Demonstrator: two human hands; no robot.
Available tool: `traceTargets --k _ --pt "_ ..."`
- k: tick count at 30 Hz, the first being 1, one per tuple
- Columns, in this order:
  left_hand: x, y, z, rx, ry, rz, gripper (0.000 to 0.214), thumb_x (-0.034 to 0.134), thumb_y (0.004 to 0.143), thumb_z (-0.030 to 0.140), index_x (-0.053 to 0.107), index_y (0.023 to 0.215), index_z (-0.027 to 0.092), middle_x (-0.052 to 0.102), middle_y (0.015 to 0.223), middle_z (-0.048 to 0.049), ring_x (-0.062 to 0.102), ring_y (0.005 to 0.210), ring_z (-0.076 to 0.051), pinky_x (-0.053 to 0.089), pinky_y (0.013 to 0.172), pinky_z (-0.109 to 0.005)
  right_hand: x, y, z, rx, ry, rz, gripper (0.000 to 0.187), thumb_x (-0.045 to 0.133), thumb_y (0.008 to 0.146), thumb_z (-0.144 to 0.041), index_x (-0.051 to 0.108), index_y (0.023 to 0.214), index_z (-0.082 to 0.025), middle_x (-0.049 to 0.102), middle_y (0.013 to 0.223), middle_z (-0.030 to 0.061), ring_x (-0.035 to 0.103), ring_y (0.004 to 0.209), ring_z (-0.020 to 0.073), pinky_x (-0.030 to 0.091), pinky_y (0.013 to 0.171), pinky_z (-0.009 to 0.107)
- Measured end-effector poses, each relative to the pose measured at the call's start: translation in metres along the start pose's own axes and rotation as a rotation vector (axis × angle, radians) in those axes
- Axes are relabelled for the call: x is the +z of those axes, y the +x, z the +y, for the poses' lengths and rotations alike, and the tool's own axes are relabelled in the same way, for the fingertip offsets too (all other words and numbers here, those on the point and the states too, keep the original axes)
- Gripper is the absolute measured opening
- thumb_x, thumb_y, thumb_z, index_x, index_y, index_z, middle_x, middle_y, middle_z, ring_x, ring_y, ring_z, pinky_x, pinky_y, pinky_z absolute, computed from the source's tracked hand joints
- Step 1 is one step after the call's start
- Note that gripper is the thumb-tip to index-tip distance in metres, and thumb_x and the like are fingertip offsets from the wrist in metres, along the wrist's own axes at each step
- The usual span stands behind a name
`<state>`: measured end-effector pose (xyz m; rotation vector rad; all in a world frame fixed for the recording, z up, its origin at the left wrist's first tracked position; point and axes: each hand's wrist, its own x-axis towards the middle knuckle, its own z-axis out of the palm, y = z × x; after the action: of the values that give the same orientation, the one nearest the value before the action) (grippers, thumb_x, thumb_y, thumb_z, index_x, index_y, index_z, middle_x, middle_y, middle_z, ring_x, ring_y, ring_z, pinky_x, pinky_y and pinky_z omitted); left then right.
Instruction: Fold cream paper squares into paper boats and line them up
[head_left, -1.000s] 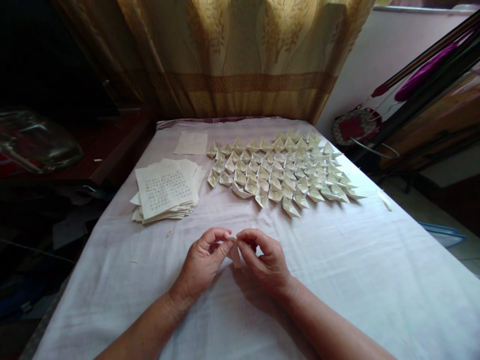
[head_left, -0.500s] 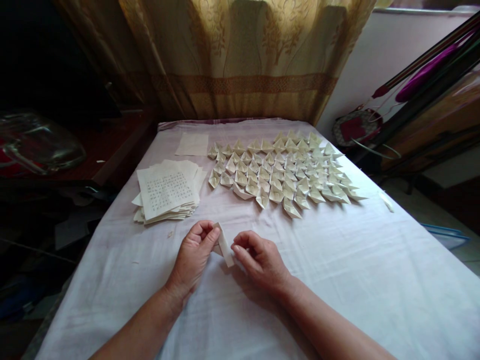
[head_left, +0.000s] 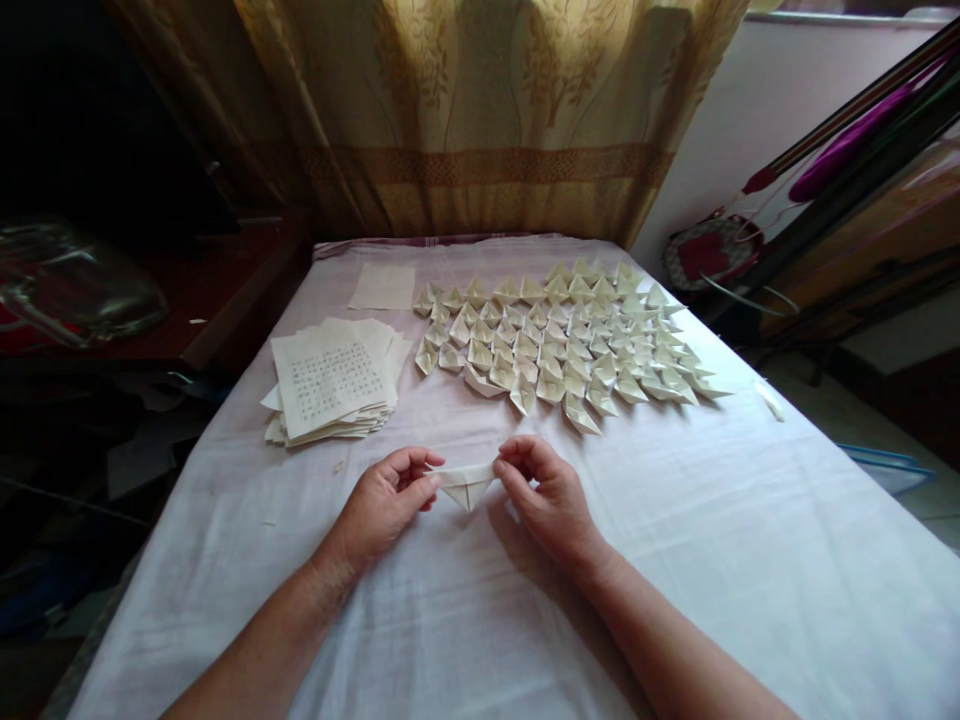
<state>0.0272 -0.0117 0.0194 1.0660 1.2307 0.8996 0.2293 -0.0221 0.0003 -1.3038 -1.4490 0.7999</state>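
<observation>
Between my hands is a small folded paper (head_left: 466, 484), a white triangle pointing down with a flat band along its top edge. My left hand (head_left: 390, 500) pinches its left end between thumb and fingers. At the other end, my right hand (head_left: 544, 500) pinches the right corner. Beyond them stand many folded paper boats (head_left: 551, 350), set close together in rows. A stack of paper sheets (head_left: 334, 380), the top one covered with rows of handwritten characters, lies beyond my left hand.
A single blank sheet (head_left: 382, 288) lies behind the stack. White cloth (head_left: 697, 560) covers the table, with small paper scraps on it. A patterned curtain (head_left: 480, 120) hangs at the far edge. To the left is a dark red cabinet (head_left: 247, 270) with a clear glass vessel (head_left: 82, 285).
The folded paper has turned from a steep slant to nearly level, its triangle now facing me. My right hand has moved up and now grips its right end.
</observation>
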Motion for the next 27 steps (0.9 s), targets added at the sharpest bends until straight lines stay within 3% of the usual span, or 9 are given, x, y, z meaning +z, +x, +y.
traceTargets --k 6,10,15,21,24,27 --pt "-0.003 0.001 0.002 -0.122 0.109 -0.042 0.035 0.075 0.062 0.039 0.076 0.088 0.016 0.072 0.073 -0.0040 0.061 0.062 -0.014 0.042 0.050 -0.020 0.001 0.001 0.002 0.028 0.035 0.020 0.010 0.059 0.083 -0.030 0.058 0.082 -0.020 0.059 0.067 -0.0027 0.053 0.057 0.0114 0.044 0.055 0.022" --pt "-0.006 0.002 0.001 -0.077 0.116 -0.034 0.035 0.074 0.062 0.037 0.074 0.090 0.016 0.067 0.065 -0.0006 0.057 0.056 -0.012 0.039 0.049 -0.019 0.001 0.001 0.001 0.036 0.013 0.004 0.010 0.058 0.083 -0.030 0.057 0.082 -0.020 0.058 0.067 -0.0030 0.052 0.057 0.0112 0.043 0.056 0.022" --pt "-0.009 0.003 -0.001 0.018 0.215 -0.067 0.020 0.064 0.069 0.031 0.072 0.081 0.018 0.064 0.064 0.0010 0.053 0.054 -0.011 0.039 0.050 -0.020 0.002 0.000 0.002 0.035 -0.015 -0.012 0.009 0.059 0.082 -0.030 0.058 0.082 -0.020 0.060 0.069 -0.0021 0.053 0.058 0.0115 0.044 0.056 0.022" --pt "-0.008 -0.001 -0.002 0.133 0.415 -0.128 0.045 0.062 0.078 0.033 0.066 0.120 0.018 0.068 0.078 0.0001 0.063 0.070 -0.015 0.048 0.066 -0.023 0.005 -0.003 0.001 -0.060 -0.046 -0.045 0.006 0.058 0.084 -0.026 0.059 0.083 -0.020 0.061 0.068 -0.0025 0.054 0.056 0.0105 0.044 0.055 0.021" --pt "-0.006 -0.005 0.000 0.158 0.522 -0.200 0.033 0.061 0.084 0.039 0.072 0.109 0.019 0.073 0.087 -0.0024 0.067 0.080 -0.018 0.049 0.072 -0.024 0.008 -0.006 -0.002 -0.131 -0.044 -0.070 0.004 0.057 0.084 -0.023 0.060 0.083 -0.020 0.062 0.066 -0.0030 0.054 0.055 0.0100 0.044 0.054 0.020" --pt "-0.002 -0.008 0.003 0.182 0.534 -0.291 0.030 0.056 0.090 0.042 0.075 0.090 0.019 0.073 0.082 -0.0012 0.066 0.078 -0.017 0.048 0.069 -0.022 0.012 -0.010 -0.003 -0.175 -0.041 -0.090 0.004 0.057 0.085 -0.020 0.060 0.082 -0.020 0.062 0.066 -0.0030 0.054 0.055 0.0097 0.045 0.054 0.020"
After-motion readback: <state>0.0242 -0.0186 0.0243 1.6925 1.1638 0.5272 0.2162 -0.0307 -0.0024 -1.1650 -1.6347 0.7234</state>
